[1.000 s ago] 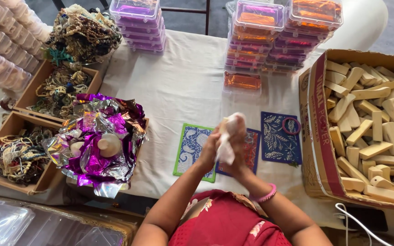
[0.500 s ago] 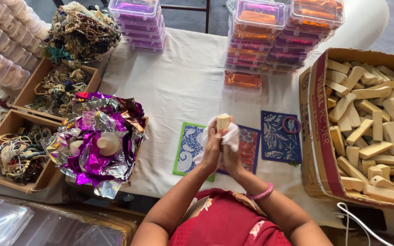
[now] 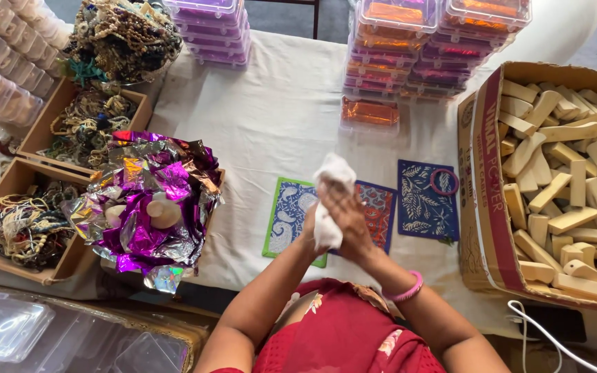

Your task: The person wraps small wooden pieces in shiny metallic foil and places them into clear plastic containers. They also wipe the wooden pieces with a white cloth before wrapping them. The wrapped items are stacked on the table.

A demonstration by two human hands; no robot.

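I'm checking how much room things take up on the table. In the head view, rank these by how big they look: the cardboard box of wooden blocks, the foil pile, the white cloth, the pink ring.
1. Cardboard box
2. Foil pile
3. White cloth, partly hidden between the hands
4. Pink ring

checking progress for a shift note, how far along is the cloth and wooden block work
Done: nothing finished shows. In hand: both hands, right hand and left hand, press a white cloth between them; any block inside is hidden. Left: a cardboard box full of wooden blocks.
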